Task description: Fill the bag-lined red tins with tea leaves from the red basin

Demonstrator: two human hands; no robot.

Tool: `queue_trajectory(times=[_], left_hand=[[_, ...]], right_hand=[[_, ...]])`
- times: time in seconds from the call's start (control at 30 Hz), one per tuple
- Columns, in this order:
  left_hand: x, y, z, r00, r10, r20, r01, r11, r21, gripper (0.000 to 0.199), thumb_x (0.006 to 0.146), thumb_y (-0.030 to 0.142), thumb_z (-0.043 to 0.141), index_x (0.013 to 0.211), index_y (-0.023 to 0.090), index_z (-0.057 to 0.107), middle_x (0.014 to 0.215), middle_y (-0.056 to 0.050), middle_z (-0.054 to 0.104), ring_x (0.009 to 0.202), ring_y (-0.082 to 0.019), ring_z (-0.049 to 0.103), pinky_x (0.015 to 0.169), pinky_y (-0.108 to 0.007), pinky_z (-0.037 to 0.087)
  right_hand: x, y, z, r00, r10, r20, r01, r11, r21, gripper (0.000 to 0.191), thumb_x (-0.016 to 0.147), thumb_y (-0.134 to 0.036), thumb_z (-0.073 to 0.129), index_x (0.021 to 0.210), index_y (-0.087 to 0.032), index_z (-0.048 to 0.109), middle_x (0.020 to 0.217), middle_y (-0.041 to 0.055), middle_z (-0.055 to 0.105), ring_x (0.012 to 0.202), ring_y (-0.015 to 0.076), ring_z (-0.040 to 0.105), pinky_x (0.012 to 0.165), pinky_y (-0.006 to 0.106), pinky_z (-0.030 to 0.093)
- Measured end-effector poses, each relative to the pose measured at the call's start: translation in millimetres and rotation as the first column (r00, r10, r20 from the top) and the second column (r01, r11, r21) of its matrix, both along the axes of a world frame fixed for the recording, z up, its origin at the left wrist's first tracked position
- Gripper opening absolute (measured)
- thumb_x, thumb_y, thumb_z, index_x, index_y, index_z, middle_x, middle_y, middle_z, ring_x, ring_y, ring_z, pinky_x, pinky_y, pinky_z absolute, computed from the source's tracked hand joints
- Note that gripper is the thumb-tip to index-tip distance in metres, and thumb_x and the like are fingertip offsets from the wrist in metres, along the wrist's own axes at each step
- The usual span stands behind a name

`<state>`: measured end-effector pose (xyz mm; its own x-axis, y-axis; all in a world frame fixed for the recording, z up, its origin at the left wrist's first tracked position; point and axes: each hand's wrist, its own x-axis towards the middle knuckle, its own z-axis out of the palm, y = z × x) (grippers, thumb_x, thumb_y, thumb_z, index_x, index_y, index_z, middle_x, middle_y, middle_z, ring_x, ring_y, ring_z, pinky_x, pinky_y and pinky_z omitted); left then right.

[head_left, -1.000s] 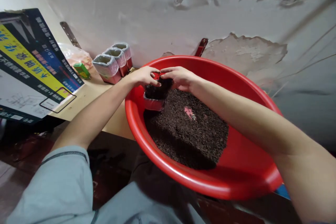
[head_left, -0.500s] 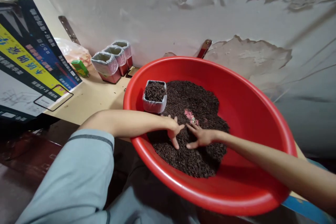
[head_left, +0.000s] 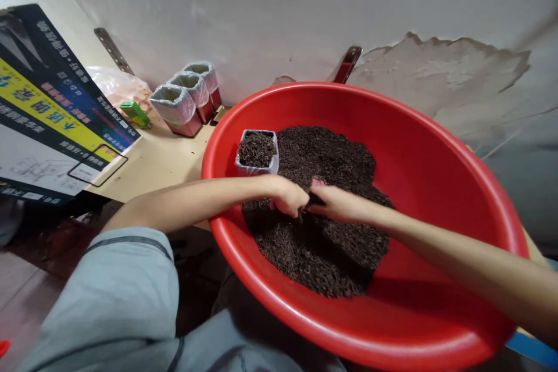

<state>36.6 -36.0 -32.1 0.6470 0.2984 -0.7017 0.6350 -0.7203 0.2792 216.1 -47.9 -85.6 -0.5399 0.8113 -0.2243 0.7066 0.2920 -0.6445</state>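
Dark loose tea leaves [head_left: 305, 256] lie heaped in a wide red basin [head_left: 453, 186]. My left hand [head_left: 291, 196] is closed low over the heap, its fingers curled inward and partly hidden. Facing it, my right hand [head_left: 340, 203] is curled too, with a dark clump of leaves at its fingertips between the two hands. Small pink patches [head_left: 318, 182] show beside the hands; what they belong to is unclear. A plastic-lined square container [head_left: 257, 170] full of the same leaves stands in the basin, just beyond my left wrist.
Several similar lined containers [head_left: 185, 122] stand on the table [head_left: 161, 160] by the wall, near a small green box [head_left: 135, 114] and a plastic bag [head_left: 115, 84]. A large printed carton [head_left: 56, 110] leans at the left. The basin's rim passes under both forearms.
Both hands have gone from spread fingers on the leaves to curled fingers, drawn together and slightly farther away. The pink patch is now mostly covered. The view has shifted slightly.
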Motion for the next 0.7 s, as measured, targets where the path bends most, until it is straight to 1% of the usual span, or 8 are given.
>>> queue_trajectory(times=[0.07,0.13,0.2,0.3,0.43,0.53,0.63,0.7], left_hand=[[-20.8,12.2,29.8,0.989,0.103,0.102,-0.111,0.991,0.077,0.034,0.098,0.027,0.057,0.125,0.012,0.070,0.104,-0.012,0.077,0.080,-0.021,0.073,0.073,-0.031,0.057],[-42.8,22.3,57.1,0.945,0.246,0.213,-0.286,0.941,0.179,0.033,0.098,0.027,0.056,0.126,0.016,0.068,0.104,-0.008,0.077,0.088,-0.021,0.073,0.078,-0.029,0.055],[-62.1,30.1,74.4,0.870,0.366,0.329,-0.462,0.839,0.288,0.036,0.097,0.028,0.057,0.130,0.015,0.065,0.114,-0.010,0.075,0.098,-0.022,0.072,0.084,-0.030,0.054],[-82.8,35.4,78.3,0.762,0.468,0.447,-0.637,0.663,0.392,0.046,0.094,0.027,0.061,0.136,0.008,0.057,0.133,-0.018,0.068,0.116,-0.027,0.068,0.095,-0.033,0.052],[-94.0,24.3,58.9,0.666,0.549,0.505,-0.739,0.580,0.343,0.071,0.092,0.040,0.067,0.148,0.002,0.044,0.143,-0.024,0.061,0.129,-0.033,0.062,0.105,-0.036,0.048],[-89.3,7.3,38.3,0.573,0.662,0.484,-0.819,0.486,0.305,0.106,0.090,0.063,0.064,0.161,-0.001,0.019,0.156,-0.036,0.043,0.136,-0.043,0.055,0.108,-0.044,0.046],[-80.9,-0.5,20.5,0.508,0.729,0.460,-0.861,0.402,0.313,0.127,0.081,0.071,0.068,0.166,0.004,0.002,0.163,-0.040,0.026,0.136,-0.051,0.053,0.105,-0.050,0.047],[-80.0,5.1,14.1,0.527,0.708,0.471,-0.849,0.419,0.320,0.130,0.077,0.065,0.073,0.167,0.007,0.000,0.164,-0.039,0.024,0.133,-0.051,0.056,0.102,-0.049,0.049]], right_hand=[[-10.7,17.8,30.5,0.999,-0.029,-0.015,0.029,0.997,0.067,0.010,0.082,-0.030,0.073,0.089,-0.025,0.068,0.089,0.0060,0.073,0.082,0.0250,0.067,0.081,0.039,0.054],[-27.6,37.1,62.1,0.994,-0.076,-0.074,0.085,0.988,0.126,0.013,0.083,-0.030,0.076,0.092,-0.024,0.069,0.089,0.0049,0.073,0.081,0.0230,0.065,0.079,0.036,0.053],[-49.5,55.2,87.4,0.980,-0.108,-0.168,0.125,0.988,0.092,0.014,0.082,-0.028,0.080,0.090,-0.023,0.070,0.083,0.0039,0.071,0.074,0.0210,0.062,0.072,0.034,0.051],[-84.8,78.1,104.7,0.924,-0.178,-0.338,0.168,0.984,-0.059,0.017,0.081,-0.027,0.084,0.084,-0.020,0.069,0.075,0.0029,0.068,0.068,0.0181,0.059,0.068,0.033,0.050],[-118.3,100.8,93.8,0.828,-0.322,-0.459,0.266,0.946,-0.184,0.016,0.092,-0.032,0.074,0.102,-0.020,0.071,0.102,0.0058,0.075,0.086,0.0184,0.066,0.081,0.033,0.052],[-127.6,107.9,71.7,0.794,-0.416,-0.444,0.370,0.909,-0.190,0.020,0.101,-0.034,0.060,0.110,-0.020,0.070,0.121,0.0072,0.074,0.099,0.0168,0.066,0.090,0.032,0.050],[-125.4,101.5,51.5,0.781,-0.470,-0.412,0.372,0.879,-0.298,0.034,0.107,-0.040,0.046,0.099,-0.018,0.071,0.114,0.0069,0.076,0.094,0.0155,0.067,0.086,0.029,0.050],[-117.3,90.9,45.0,0.758,-0.513,-0.403,0.395,0.853,-0.342,0.040,0.108,-0.042,0.040,0.094,-0.018,0.069,0.106,0.0067,0.077,0.086,0.0148,0.066,0.078,0.027,0.051]])
